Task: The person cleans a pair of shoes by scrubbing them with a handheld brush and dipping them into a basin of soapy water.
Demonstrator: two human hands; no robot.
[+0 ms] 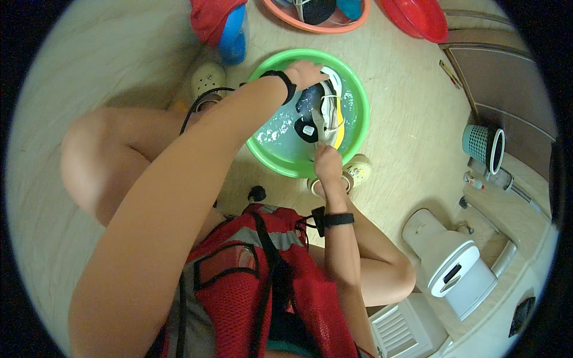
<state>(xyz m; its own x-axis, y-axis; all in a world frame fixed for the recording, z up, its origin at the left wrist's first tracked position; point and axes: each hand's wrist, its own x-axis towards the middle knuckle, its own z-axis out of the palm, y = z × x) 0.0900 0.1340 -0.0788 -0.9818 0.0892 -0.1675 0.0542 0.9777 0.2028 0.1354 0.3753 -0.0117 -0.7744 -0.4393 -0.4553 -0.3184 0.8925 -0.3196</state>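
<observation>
A wet sneaker (327, 112), pale with a yellow and white sole edge and light laces, lies in the green basin (362, 134) of water. My left hand (305, 73) comes in from the left and grips the sneaker's far end, fingers bent over it. At the near end, over the basin's front rim, my right hand (328, 162) is closed on the sneaker. Beside the sneaker's left side a dark part (306, 129) with a small white tag shows in the water; whether it belongs to the same shoe I cannot tell.
Beyond stand an orange basin (276, 17) with dark and blue items and a red basin (425, 21). A red cloth (210, 18) lies over something blue (233, 40) at far left. To the right are a teal basket (476, 140) and a toilet (446, 262). My clogs (359, 169) flank the basin.
</observation>
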